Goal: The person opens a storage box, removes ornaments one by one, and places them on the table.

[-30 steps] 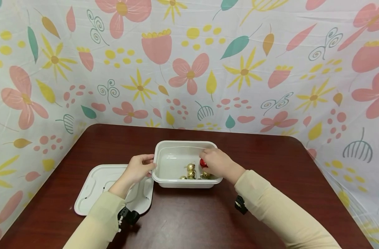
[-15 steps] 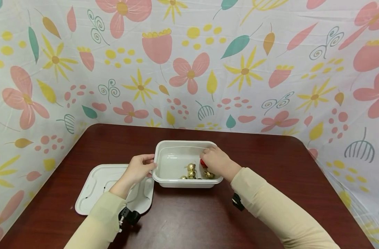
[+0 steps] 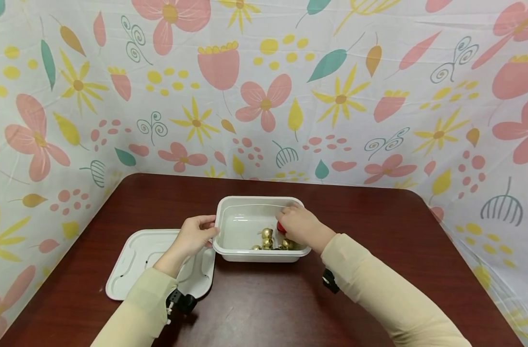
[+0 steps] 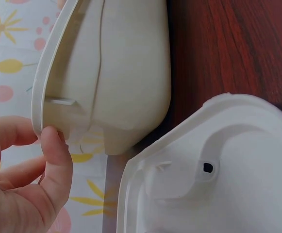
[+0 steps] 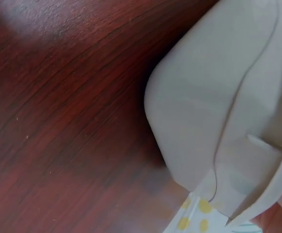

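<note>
Red ball (image 3: pixel 281 227): within the outline of the white tub (image 3: pixel 259 257), toward the tub's right end, largely covered by the right hand (image 3: pixel 302 225). Fingers of this hand bent down around the ball; tips hidden, exact contact not readable. Cannot tell whether the ball touches the tub's floor. Right wrist view shows mainly the tub's outer wall and part of its rim, with only a sliver of the hand at the edge, so no better reading of the grip from there.

Left hand (image 3: pixel 196 236): at the tub's left end, pinching the rim. Left wrist view confirms: thumb on one side of the rim, a finger on the other, gap narrow, only the rim between them.

Tub contents, besides the red ball: several gold balls (image 3: pixel 267 242), grouped along the tub's near side from its middle toward its right end; one farther left partly cut off by the near wall. Full count not possible.

White lid (image 3: pixel 136 250): lying flat just left of the tub, off it, partly beneath the left forearm in the head view. Contact between lid and tub cannot be told. Small dark spots on the lid.

Dark red-brown tabletop (image 3: pixel 264 303) under the tub; flower-printed cloth (image 3: pixel 264 103) hangs beyond it. Both sleeves cream, with a black device (image 3: pixel 183 302) at each wrist.
</note>
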The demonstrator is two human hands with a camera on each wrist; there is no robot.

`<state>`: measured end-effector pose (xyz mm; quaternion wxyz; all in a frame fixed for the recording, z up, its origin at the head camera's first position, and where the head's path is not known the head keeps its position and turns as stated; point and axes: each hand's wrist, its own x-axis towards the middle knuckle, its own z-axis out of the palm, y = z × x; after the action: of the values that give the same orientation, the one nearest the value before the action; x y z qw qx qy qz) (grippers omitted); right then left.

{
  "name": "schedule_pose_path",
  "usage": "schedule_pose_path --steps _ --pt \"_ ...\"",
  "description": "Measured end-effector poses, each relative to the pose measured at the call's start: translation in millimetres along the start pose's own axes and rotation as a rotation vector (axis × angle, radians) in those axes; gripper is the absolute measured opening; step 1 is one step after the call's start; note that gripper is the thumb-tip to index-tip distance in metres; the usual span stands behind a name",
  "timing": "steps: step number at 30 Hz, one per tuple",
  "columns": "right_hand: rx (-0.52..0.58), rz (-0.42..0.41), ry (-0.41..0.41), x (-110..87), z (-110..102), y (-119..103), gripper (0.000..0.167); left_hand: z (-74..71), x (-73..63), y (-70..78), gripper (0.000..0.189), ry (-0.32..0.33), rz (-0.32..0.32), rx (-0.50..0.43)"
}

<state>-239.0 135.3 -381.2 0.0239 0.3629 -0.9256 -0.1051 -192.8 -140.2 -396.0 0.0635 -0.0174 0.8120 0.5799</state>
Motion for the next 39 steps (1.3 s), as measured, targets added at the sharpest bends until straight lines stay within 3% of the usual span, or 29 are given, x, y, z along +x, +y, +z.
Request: schedule_pose_path --steps 11,17,26,32,39 --pt "0.336 0.071 0.196 -15.4 5.7 11.1 0.048 0.1 -0.6 -0.9 0.046 0.000 -0.013 -0.007" --pt "0.584 0.192 0.273 -31.5 3.3 15.3 0.048 0.0 -1.6 0.0 0.047 -0.005 -0.011 -0.012" --pt "0.786 0.336 0.461 -60.3 10.6 30.2 0.052 1.4 -1.0 -0.9 0.047 -0.010 -0.008 -0.022" --pt "0.913 0.429 0.460 -78.9 19.4 42.9 0.054 1.1 0.4 -4.7 0.047 -0.009 -0.009 -0.025" --pt "0.958 0.464 0.414 -96.5 28.4 58.9 0.055 1.3 1.4 -6.4 0.047 -0.011 -0.004 -0.032"
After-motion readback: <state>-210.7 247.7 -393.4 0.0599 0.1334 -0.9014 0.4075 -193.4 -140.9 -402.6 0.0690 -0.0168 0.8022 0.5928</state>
